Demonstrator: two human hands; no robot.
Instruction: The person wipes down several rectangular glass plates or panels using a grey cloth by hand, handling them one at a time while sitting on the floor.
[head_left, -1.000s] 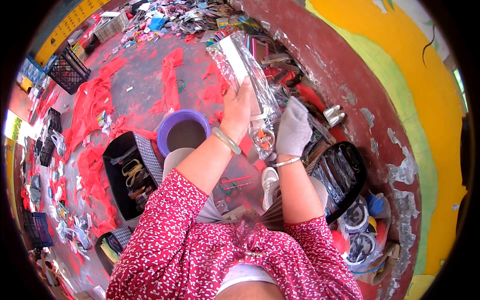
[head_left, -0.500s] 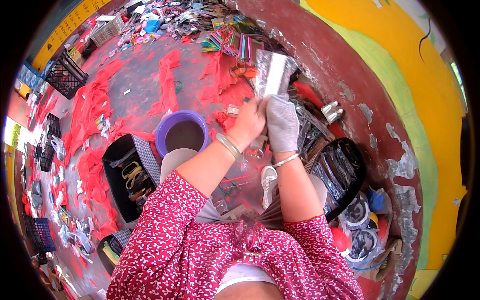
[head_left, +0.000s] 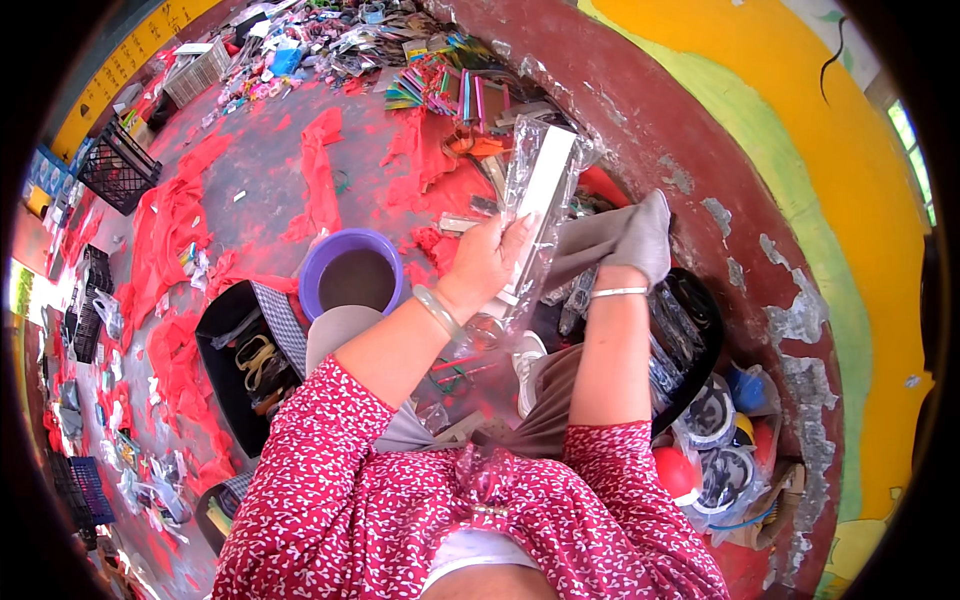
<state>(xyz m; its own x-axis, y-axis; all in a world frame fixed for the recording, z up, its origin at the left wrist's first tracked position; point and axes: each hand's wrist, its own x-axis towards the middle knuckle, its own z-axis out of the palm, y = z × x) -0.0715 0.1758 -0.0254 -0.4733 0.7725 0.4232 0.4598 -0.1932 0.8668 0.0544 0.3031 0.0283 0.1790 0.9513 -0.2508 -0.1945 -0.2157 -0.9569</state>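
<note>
My bare left hand (head_left: 482, 262) is closed on a long, narrow white strip (head_left: 550, 168) in a clear plastic sleeve. It is tilted, its top leaning right toward the wall, and loose plastic hangs below my fingers. My right hand (head_left: 642, 240), in a grey-white glove, is apart from the strip, near the wall above a black bin (head_left: 712, 345) of plastic-wrapped dark items. A grey-brown, cloth-like shape (head_left: 585, 243) stretches left from the glove. My right fingers are hidden, so I cannot tell whether they grip it.
A purple bucket (head_left: 310, 268) of murky water stands left of my hands. Further left is a black bin (head_left: 232, 335) with straps and small items. Wrapped balls and wheel-like parts (head_left: 725, 475) lie by the wall at right. Red scraps (head_left: 322, 170) and piled goods (head_left: 350, 45) cover the floor ahead.
My right hand has left the plastic sleeve and moved right toward the wall. My left hand keeps the white strip, now more tilted and more exposed to view.
</note>
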